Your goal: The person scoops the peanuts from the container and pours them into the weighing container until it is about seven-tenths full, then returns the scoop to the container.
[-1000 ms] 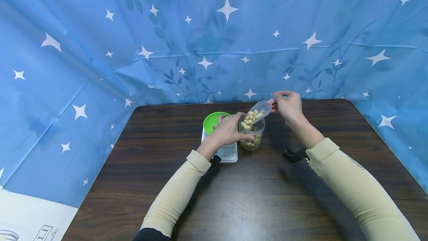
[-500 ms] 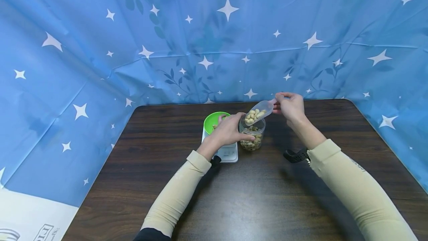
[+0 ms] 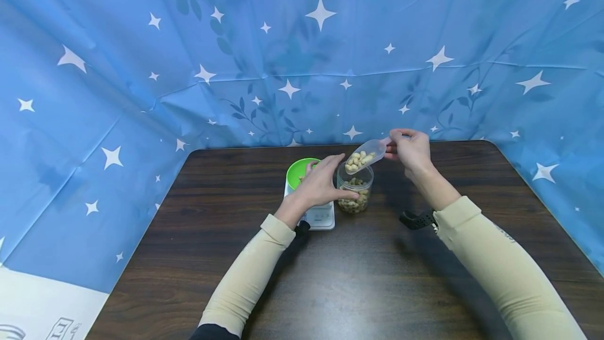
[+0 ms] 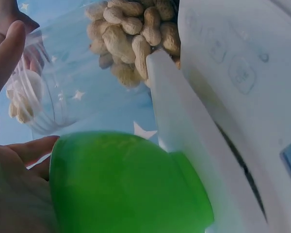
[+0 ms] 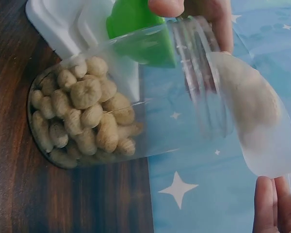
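A translucent scoop [image 3: 362,156] loaded with peanuts is tilted over the mouth of a clear jar [image 3: 355,191], its handle pinched by my right hand [image 3: 412,152]. Peanuts [image 5: 82,114] fill the jar's lower part, as the right wrist view shows. My left hand [image 3: 319,187] is spread between the jar and a green bowl [image 3: 296,173], thumb in front of the jar and fingers extended near its rim. Whether that hand touches the jar is hard to tell. Under the bowl is a white kitchen scale [image 3: 322,218], partly hidden by the left hand.
The dark wooden table [image 3: 373,282] ends close behind the jar and scale, against a blue star-patterned curtain [image 3: 264,56]. A white printed sheet [image 3: 42,306] lies at the lower left, beyond the table's edge. Some peanuts show inside the bowl.
The scoop has risen slightly out of the jar's mouth with its peanuts, my right hand shifting a little right. My left fingers have lifted and spread away from the jar's rim.
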